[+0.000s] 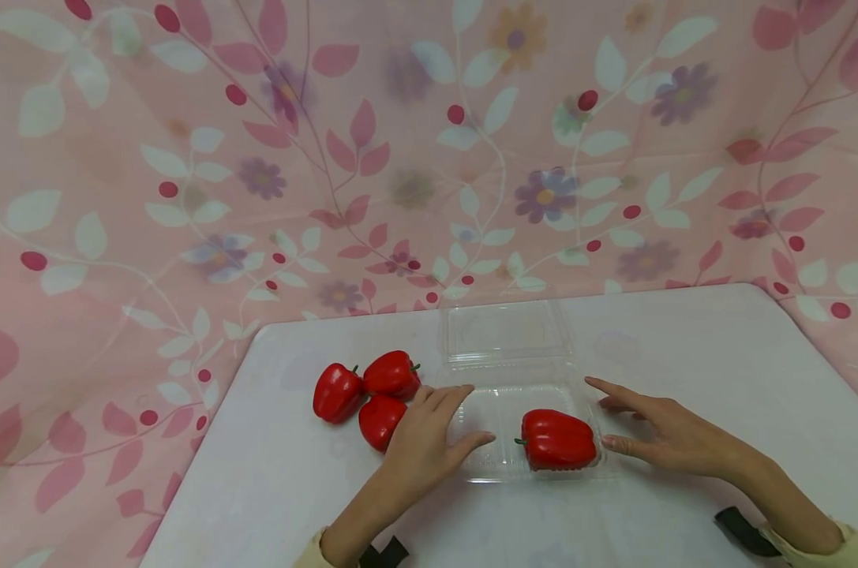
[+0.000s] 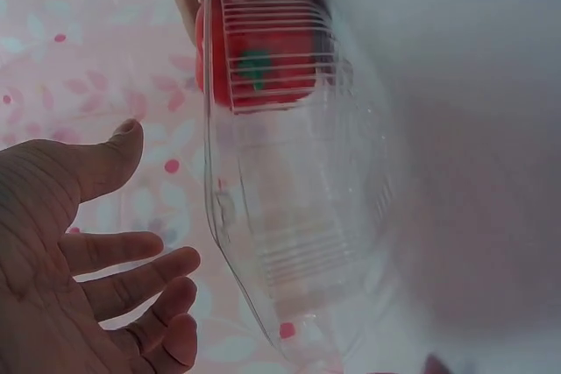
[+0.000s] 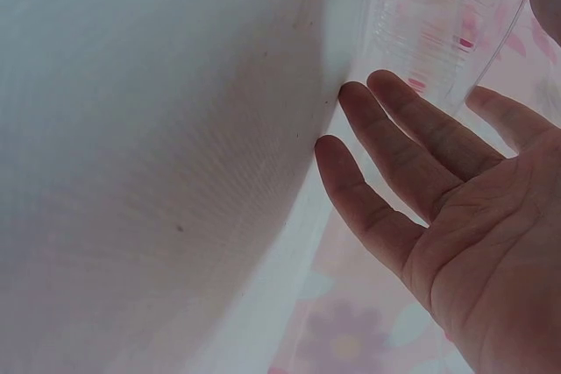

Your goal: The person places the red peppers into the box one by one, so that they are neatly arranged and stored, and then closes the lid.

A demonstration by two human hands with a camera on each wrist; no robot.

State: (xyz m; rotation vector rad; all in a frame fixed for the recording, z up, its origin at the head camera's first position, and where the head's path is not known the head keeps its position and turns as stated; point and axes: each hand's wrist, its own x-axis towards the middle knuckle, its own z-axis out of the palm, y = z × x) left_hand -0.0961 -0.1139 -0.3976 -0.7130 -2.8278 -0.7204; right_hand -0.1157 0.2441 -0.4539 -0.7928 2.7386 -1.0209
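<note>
A clear plastic clamshell box (image 1: 496, 465) lies on the table with its lid (image 1: 507, 331) folded back behind it. In the right part of its base a red bell pepper (image 1: 558, 439) rests on its side, green stem pointing left. My left hand (image 1: 429, 438) hovers at the box's left side, fingers spread and holding nothing; it partly hides one of three red bell peppers (image 1: 339, 394) grouped to the left. At the box's right side is my right hand (image 1: 673, 438), fingers loosely extended, thumb close to the pepper. In the right wrist view this hand (image 3: 491, 208) holds nothing.
A white table (image 1: 720, 355) carries everything, its back edge meeting a pink floral cloth (image 1: 429, 158). Dark straps (image 1: 744, 532) show at both wrists, below light sleeves.
</note>
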